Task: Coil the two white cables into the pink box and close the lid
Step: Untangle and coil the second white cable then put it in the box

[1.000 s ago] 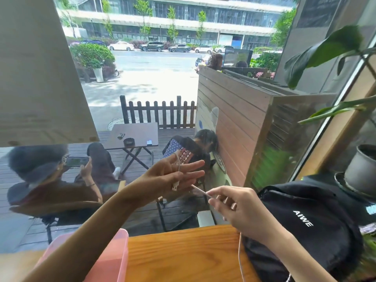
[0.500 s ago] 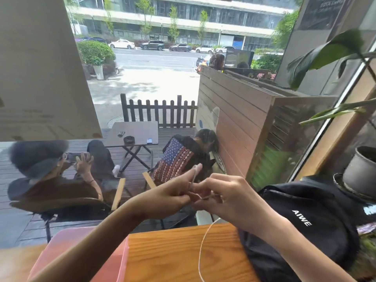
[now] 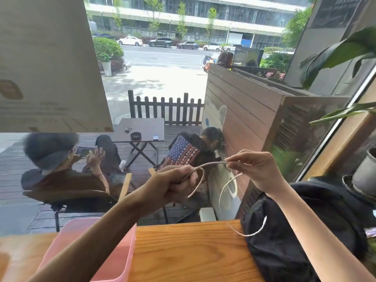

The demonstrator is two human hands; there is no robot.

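A thin white cable (image 3: 211,164) stretches in the air between my two hands, above the far edge of the wooden table. My left hand (image 3: 175,185) is closed on one end, with a short loop of cable curling out below its fingers. My right hand (image 3: 254,169) pinches the cable farther along, up and to the right. From there the cable hangs in a curve down to the table and onto the black bag. The pink box (image 3: 120,259) stands open at the lower left, partly hidden by my left forearm. I see no second cable.
A black backpack (image 3: 284,251) lies on the right part of the wooden table (image 3: 183,251). A potted plant (image 3: 364,174) stands at the far right. Straight ahead is a window; people sit on the deck outside.
My hands were together half a second ago. They have since drawn apart, the right one going up and to the right, pulling a length of cable taut between them.
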